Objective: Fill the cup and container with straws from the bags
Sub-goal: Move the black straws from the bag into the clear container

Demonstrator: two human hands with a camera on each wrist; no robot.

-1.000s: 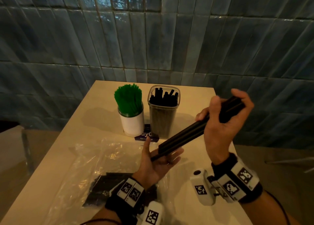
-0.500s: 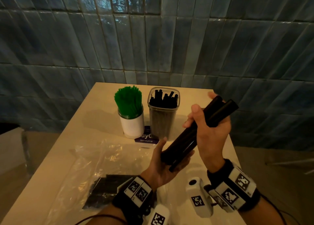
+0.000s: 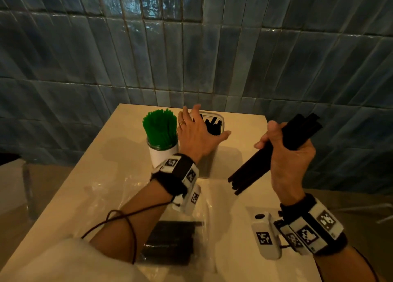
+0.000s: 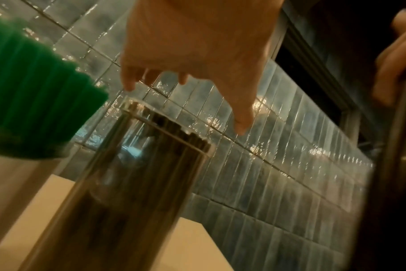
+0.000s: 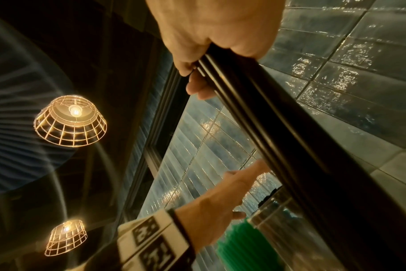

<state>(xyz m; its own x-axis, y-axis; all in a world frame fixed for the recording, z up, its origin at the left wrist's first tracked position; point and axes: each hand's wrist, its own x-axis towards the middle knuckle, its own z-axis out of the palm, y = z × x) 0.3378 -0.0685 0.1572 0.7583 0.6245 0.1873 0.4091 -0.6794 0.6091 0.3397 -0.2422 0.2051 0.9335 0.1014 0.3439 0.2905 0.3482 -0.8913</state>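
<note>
My right hand (image 3: pixel 282 145) grips a bundle of black straws (image 3: pixel 251 170) tilted in the air to the right of the clear container (image 3: pixel 209 164); the same bundle (image 5: pixel 290 137) runs across the right wrist view. The container (image 4: pixel 127 192) holds black straws (image 3: pixel 212 125). My left hand (image 3: pixel 198 132) hovers open just above its rim, fingers spread, holding nothing; the left wrist view shows the fingertips (image 4: pixel 127 86) above the rim. A white cup (image 3: pixel 162 156) packed with green straws (image 3: pixel 160 128) stands left of the container.
A clear plastic bag (image 3: pixel 102 198) lies crumpled on the cream table (image 3: pixel 240 122), with a pack of black straws (image 3: pixel 170 241) inside near the front edge under my left forearm. A blue tiled wall (image 3: pixel 191 47) rises close behind the table.
My left hand let go of the lower end of the black straw bundle and reached forward over the clear container. The right hand keeps the bundle, now further right.
</note>
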